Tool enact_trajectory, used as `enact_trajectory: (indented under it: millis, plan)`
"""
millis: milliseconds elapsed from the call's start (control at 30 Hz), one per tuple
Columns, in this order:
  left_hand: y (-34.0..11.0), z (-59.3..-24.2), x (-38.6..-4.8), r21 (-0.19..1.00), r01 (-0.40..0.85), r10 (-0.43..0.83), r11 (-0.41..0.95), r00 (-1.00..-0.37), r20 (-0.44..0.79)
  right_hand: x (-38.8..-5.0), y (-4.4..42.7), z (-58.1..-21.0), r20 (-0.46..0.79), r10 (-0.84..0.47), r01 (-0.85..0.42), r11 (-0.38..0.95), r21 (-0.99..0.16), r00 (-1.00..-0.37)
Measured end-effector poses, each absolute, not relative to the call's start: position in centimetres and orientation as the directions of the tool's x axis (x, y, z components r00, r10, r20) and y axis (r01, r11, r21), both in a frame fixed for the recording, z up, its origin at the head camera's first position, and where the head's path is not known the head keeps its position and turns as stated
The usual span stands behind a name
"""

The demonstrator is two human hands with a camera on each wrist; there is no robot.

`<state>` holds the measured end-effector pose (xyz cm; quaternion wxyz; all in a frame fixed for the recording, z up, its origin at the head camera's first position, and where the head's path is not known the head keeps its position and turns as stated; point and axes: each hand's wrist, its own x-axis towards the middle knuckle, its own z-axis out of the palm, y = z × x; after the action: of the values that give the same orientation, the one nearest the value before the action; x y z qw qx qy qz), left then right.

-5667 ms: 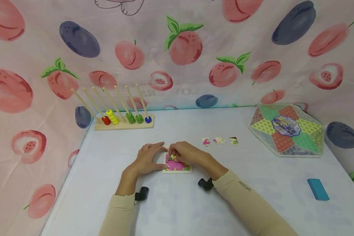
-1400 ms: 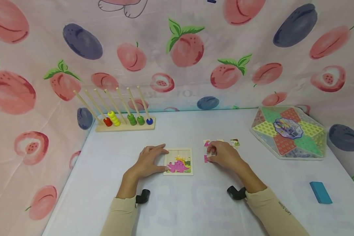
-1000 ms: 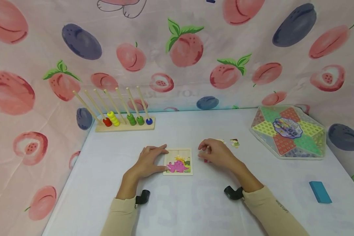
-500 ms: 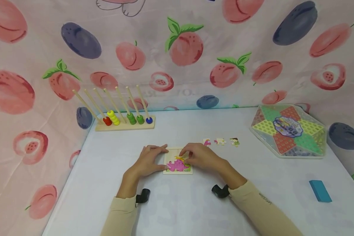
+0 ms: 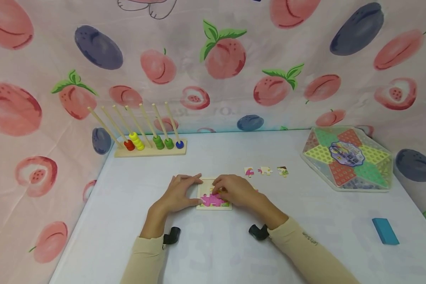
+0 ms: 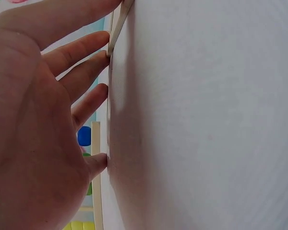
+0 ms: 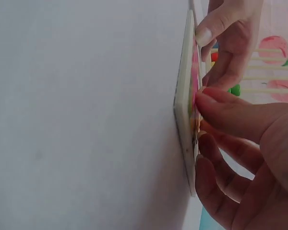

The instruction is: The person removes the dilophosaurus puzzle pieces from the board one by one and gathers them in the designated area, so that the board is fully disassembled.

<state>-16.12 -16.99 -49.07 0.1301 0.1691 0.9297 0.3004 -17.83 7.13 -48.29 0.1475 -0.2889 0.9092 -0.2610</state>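
Note:
A small square jigsaw puzzle board (image 5: 214, 208) with a pale wooden rim lies on the table, partly filled with a pink dinosaur picture. My left hand (image 5: 177, 193) steadies its left side, thumb low on the rim and index finger at the upper corner, fingers extended. Over the board's right half, my right hand (image 5: 236, 190) pinches a puzzle piece against the picture with thumb and fingertips; the fingers mostly hide that piece. The right wrist view shows the right thumb (image 7: 221, 108) touching the board's face. Behind the right hand lie loose puzzle pieces (image 5: 265, 170) in a row.
A wooden bead abacus (image 5: 149, 152) stands at the back left. At the back right is a hexagonal patterned box (image 5: 346, 157), with a blue block (image 5: 385, 231) nearer on the right. A fruit-print cloth (image 5: 198, 59) hangs behind the white table.
My right hand has moved left from the loose pieces to the board, bringing a puzzle piece, and shifted slightly over it in the last half second. The left hand has stayed at the board's edge.

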Motion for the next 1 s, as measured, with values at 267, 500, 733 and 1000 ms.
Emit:
enact_trajectory:
  millis: [267,500,733,1000]
  plan:
    - [-16.86,-49.15,-16.10,0.580,0.237,0.384,0.779,-0.912,-0.144,-17.74,6.80,-48.15,-0.103,-0.627,-0.438,0.643,-0.628,-0.772]
    - [-16.67,-49.39,-16.11,0.566,0.240,0.372,0.789,-0.919,-0.129,-17.93,6.65,-48.20,-0.128,-0.633,-0.416,0.633,-0.652,-0.763]
    - [-16.72,-49.61,-16.20,0.565,0.236,0.367,0.791,-0.921,-0.129,-18.07,6.57,-48.21,-0.147,-0.621,-0.392,0.643,-0.658,-0.770]
    - [-16.64,-49.66,-16.21,0.569,0.229,0.361,0.790,-0.924,-0.129,-17.99,6.46,-48.18,-0.139,-0.607,-0.387,0.648,-0.656,-0.782]
